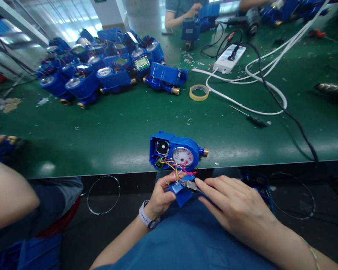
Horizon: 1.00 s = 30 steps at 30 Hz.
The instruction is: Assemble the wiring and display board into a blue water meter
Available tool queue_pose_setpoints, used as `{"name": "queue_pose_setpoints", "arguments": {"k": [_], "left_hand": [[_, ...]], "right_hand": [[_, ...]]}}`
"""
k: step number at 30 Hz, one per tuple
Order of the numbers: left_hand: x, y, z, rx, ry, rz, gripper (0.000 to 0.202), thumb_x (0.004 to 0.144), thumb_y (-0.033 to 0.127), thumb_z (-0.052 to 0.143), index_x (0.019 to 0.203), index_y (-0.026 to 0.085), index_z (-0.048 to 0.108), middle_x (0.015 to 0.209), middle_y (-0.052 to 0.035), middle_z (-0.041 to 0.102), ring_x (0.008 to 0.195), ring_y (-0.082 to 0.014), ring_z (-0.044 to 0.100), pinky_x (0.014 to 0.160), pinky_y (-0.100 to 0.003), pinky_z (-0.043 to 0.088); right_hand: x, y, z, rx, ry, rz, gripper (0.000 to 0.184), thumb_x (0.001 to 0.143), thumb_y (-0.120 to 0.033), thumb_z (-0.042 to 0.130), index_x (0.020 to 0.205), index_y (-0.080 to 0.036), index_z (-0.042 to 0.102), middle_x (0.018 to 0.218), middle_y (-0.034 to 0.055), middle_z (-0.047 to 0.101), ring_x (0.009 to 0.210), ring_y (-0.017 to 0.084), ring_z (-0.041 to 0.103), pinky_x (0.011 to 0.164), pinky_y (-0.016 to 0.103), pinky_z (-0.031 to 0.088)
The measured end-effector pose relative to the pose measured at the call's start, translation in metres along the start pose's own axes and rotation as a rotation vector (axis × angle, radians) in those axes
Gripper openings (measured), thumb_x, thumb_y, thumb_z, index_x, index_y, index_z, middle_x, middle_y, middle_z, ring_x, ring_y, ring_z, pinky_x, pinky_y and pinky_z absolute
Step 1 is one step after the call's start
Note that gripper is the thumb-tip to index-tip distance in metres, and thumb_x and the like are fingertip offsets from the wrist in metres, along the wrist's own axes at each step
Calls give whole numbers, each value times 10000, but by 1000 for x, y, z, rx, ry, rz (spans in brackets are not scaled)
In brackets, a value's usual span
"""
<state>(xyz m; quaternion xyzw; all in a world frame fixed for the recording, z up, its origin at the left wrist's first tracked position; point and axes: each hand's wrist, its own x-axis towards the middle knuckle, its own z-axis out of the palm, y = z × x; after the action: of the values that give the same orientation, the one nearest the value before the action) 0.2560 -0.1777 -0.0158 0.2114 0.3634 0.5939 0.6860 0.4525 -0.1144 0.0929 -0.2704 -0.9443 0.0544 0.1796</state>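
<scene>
Free: bare worktop left of and beyond the open meter that sits ahead of my fingers; I have wide passage there.
Obstacles: meter pile far left; tape roll centre; white cables, screwdriver and black cable to the right.
Co-worker's arm blocks my near left, off the worktop edge.

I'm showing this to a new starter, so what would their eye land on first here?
First, the opened blue water meter at the near edge of the green table, its coloured wires trailing down to a blue cover piece gripped by the left hand, while the right hand holds small pliers against them. Next, the heap of blue meters at the far left.
</scene>
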Motion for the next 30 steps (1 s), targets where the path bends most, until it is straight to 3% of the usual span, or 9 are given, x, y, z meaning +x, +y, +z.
{"name": "queue_pose_setpoints", "arguments": {"k": [5,13,16,20,24,30], "left_hand": [[1,1,-1,22,2,11,601,518,506,905,1003,186,756,1151,-126,713,1172,-342,605,1037,-445,444],[1,4,1,36,-7,12,607,525,524,898,1010,186,762,1114,-118,712,1142,-326,608,1028,-427,442],[2,5,2,32,-15,23,592,537,519,894,1013,192,764,1092,-109,717,1093,-300,626,1004,-404,456],[2,5,2,37,-19,39,562,548,511,890,997,195,770,1088,-104,714,1059,-281,632,967,-375,471],[2,4,1,20,-28,35,557,550,501,891,999,196,767,1100,-101,712,1078,-284,627,988,-386,461],[1,6,2,45,16,-12,615,508,544,894,978,169,764,1121,-128,701,1122,-331,609,1025,-439,441]], "right_hand": [[-1,5,-2,57,-30,9,312,1050,-271,399,1149,-134,662,968,72,663,825,226,596,696,359,438],[1,5,-6,132,-90,-8,263,992,-169,448,1171,-138,638,975,78,647,854,234,620,845,440,509],[0,4,-5,153,-118,0,275,975,-148,440,1207,-140,588,1014,90,644,869,238,633,779,410,551],[2,3,-4,201,-177,63,146,871,-84,458,958,-155,551,901,83,628,757,236,623,625,364,560],[3,5,-4,165,-176,49,233,735,-3,428,864,-163,539,895,97,630,778,243,616,658,372,558],[0,8,-2,189,-157,-21,314,794,29,399,973,-128,603,1017,115,660,903,233,624,785,365,557]]}}
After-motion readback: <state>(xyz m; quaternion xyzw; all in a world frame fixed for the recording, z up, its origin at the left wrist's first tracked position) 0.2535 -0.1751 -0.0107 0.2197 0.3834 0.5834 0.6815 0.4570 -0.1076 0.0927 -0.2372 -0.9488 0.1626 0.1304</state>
